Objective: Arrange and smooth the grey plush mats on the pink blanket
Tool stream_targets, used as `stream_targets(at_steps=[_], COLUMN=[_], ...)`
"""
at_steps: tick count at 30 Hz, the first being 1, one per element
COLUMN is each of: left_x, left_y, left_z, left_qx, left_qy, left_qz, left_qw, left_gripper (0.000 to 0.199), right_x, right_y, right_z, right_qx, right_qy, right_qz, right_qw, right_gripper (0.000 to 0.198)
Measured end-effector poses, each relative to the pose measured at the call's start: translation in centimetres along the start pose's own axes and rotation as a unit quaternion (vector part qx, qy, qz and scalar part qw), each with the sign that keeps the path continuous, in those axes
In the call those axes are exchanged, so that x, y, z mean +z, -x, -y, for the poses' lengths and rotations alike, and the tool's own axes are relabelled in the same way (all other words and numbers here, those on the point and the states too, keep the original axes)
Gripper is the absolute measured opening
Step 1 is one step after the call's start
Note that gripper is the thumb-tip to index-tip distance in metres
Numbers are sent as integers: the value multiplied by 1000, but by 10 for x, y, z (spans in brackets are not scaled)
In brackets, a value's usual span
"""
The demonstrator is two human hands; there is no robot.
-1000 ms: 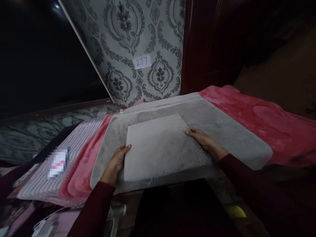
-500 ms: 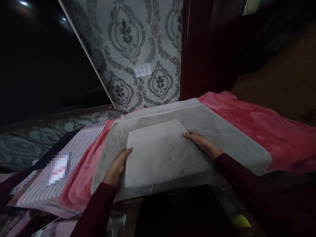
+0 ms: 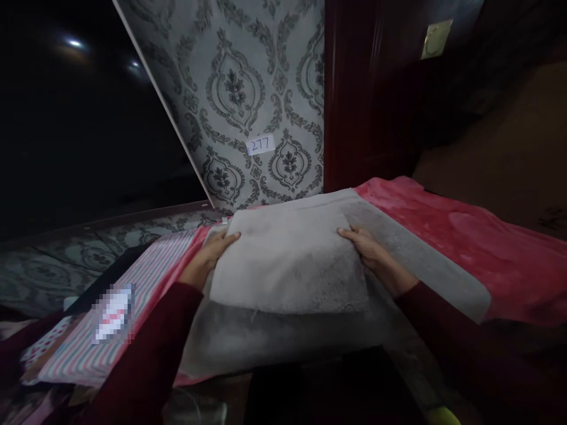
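Observation:
A pale grey, plush rectangular cloth (image 3: 283, 265) hangs between my two hands in front of me, its surface slightly wavy. My left hand (image 3: 217, 248) grips the left edge near the far corner, thumb on top and fingers hidden beneath. On the opposite edge, my right hand (image 3: 363, 245) pinches the cloth the same way. Below it lies a larger grey plush mat (image 3: 425, 265), partly covered by the cloth. The cloth's near edge appears raised off the mat, with shadow under it.
Red plush fabric (image 3: 465, 230) spreads under the mat to the right. A striped cloth (image 3: 150, 271) lies at the left. Behind stand a patterned wall (image 3: 274, 77) with a paper label (image 3: 260, 144), a large dark screen (image 3: 88, 118), and a dark red panel (image 3: 363, 88).
Both hands have lifted the pale grey cloth and carried it away from me toward the wall. It now covers more of the mat's far part. The view has tilted up slightly.

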State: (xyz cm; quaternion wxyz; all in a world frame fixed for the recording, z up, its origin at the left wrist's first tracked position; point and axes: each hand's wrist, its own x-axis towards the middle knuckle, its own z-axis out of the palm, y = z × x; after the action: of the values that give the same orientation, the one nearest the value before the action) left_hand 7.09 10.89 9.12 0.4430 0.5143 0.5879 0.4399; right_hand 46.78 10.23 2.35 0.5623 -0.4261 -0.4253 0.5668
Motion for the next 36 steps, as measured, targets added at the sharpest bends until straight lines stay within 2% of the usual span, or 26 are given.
stream_targets(at_steps=[3, 5, 7, 8, 11, 14, 17, 21, 24, 27, 29, 32, 36], left_x=[0, 13, 36, 48, 79, 92, 92, 90, 85, 78, 74, 73, 75], left_y=[-41, -65, -78, -81, -76, -64, -59, -58, -55, -45, -35, -21, -16], left_z=[-31, -34, -20, -8, 35, 67, 76, 71, 67, 71, 76, 82, 80], left_qx=[51, 63, 56, 48, 35, 51, 78, 114, 143, 105, 89, 94, 80], left_qy=[-153, -312, -426, -453, -483, -541, -587, -578, -560, -551, -565, -597, -620], left_qz=[32, 28, 20, 18, -7, -50, -68, -100, -98, -80, -92, -118, -117], left_qw=[986, 947, 903, 890, 875, 838, 803, 801, 810, 824, 815, 788, 772], left_gripper=[62, 65, 68, 68, 65, 61, 59, 56, 54, 56, 55, 54, 52], right_x=[2, 6, 10, 10, 9, 11, 19, 30, 32, 29, 27, 25, 30], right_y=[19, 32, 42, 46, 52, 56, 64, 76, 81, 81, 80, 78, 77], right_z=[-1, -19, -44, -55, -78, -85, -89, -97, -96, -92, -89, -85, -80], right_qx=[30, 82, 135, 152, 155, 148, 132, 91, 127, 153, 150, 148, 168], right_qy=[-58, -83, -101, -107, -111, -109, -110, -76, -63, -68, -64, -61, -82], right_qz=[-36, -51, -66, -70, -71, -58, -41, -12, 2, 1, 9, 29, 8], right_qw=[997, 992, 983, 980, 979, 981, 984, 993, 990, 986, 987, 987, 982], right_gripper=[27, 30, 35, 37, 44, 55, 67, 66, 59, 57, 57, 55, 60])
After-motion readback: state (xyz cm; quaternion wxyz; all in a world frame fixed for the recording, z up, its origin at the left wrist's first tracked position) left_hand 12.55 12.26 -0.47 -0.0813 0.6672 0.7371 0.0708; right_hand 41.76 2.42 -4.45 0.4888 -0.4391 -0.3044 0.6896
